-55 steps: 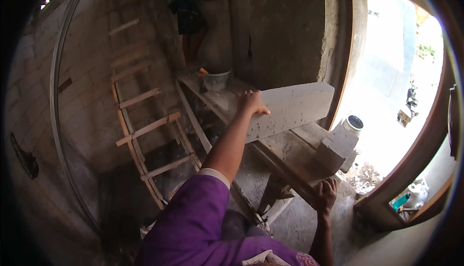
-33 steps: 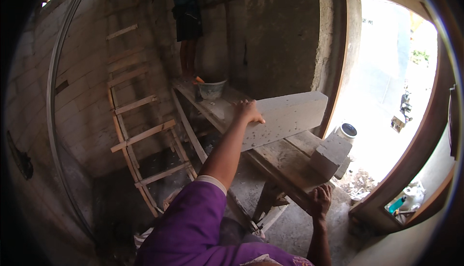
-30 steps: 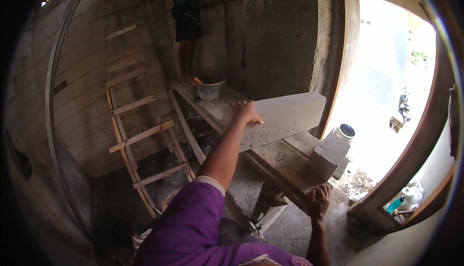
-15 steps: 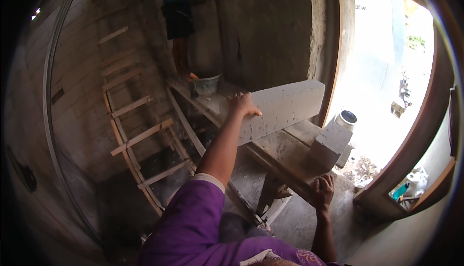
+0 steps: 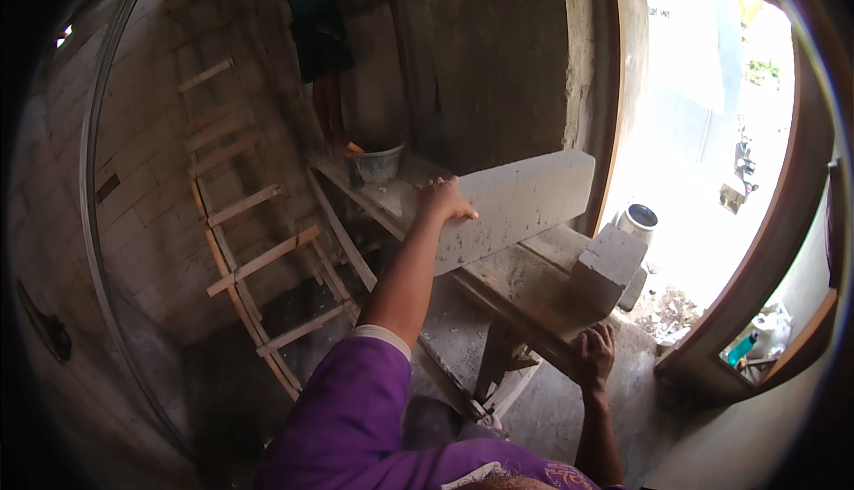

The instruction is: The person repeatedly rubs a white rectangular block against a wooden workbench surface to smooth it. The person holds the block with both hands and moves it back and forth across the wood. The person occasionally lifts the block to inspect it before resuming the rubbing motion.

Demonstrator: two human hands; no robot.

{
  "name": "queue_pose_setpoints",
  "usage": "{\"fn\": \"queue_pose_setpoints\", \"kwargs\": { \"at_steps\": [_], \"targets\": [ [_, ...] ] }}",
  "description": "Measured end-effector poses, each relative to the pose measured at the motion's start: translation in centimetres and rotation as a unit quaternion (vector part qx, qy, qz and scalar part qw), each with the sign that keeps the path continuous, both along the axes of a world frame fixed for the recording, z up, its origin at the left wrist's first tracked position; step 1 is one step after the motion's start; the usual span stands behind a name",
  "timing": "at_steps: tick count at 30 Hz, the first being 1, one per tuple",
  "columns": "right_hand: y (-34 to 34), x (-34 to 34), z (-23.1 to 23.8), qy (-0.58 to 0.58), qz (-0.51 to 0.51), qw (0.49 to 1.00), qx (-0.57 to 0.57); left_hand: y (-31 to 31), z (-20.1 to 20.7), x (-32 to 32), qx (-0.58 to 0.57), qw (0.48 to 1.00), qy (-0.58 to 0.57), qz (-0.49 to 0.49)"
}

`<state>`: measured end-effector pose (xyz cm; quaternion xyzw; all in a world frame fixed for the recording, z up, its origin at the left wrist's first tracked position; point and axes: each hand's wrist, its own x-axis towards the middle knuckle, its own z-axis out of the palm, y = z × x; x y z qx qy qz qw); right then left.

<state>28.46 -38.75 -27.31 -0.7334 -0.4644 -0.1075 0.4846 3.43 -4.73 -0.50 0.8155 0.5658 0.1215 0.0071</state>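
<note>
A long pale aerated concrete block (image 5: 525, 201) stands on its narrow edge across a wooden plank platform (image 5: 511, 281). My left hand (image 5: 445, 201) grips the block's top edge near its left end, thumb on the near face and fingers over the far side. At the platform's right end sits a shorter grey block (image 5: 610, 266). Just below it, my right hand (image 5: 594, 354) is closed with curled fingers against the platform's near edge. What lies inside those fingers is hidden.
A bucket (image 5: 378, 165) stands farther along the platform, near a person's legs (image 5: 327, 107). To the left, a wooden ladder (image 5: 236, 267) leans by the block wall. Rubble (image 5: 665, 316) and a white pail (image 5: 639, 218) lie by the bright doorway at right.
The view has shifted very slightly. Both hands keep their places, the left on the long block and the right at the platform's edge.
</note>
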Motion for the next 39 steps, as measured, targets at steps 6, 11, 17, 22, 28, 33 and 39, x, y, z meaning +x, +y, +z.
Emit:
{"fn": "queue_pose_setpoints", "kwargs": {
  "at_steps": [6,11,17,22,28,33,39],
  "targets": [
    [0.0,-0.1,0.9,0.014,0.021,1.0,0.01,0.1,-0.2,0.0,0.004,1.0,-0.005,0.005],
    [0.0,-0.2,1.0,0.006,0.013,1.0,0.009,0.5,-0.6,-0.1,0.025,1.0,-0.011,0.0],
    [-0.2,0.2,0.8,0.011,0.02,1.0,-0.013,-0.1,-0.3,0.2,0.022,1.0,-0.006,0.005],
    [-0.5,-0.7,1.3,0.024,0.017,1.0,0.006,0.0,-0.6,-0.2,0.022,1.0,-0.004,0.009],
    [-0.1,0.3,-0.4,0.009,0.007,1.0,0.027,0.2,-0.4,0.3,0.026,1.0,-0.012,-0.011],
    [0.4,0.1,-0.2,0.011,0.015,0.999,0.029,0.5,-0.6,-0.3,0.01,0.999,-0.029,-0.016],
    [0.3,-0.3,0.7,0.004,0.02,0.999,0.047,1.1,-0.8,-0.1,0.015,0.999,-0.028,-0.011]
  ]
}}
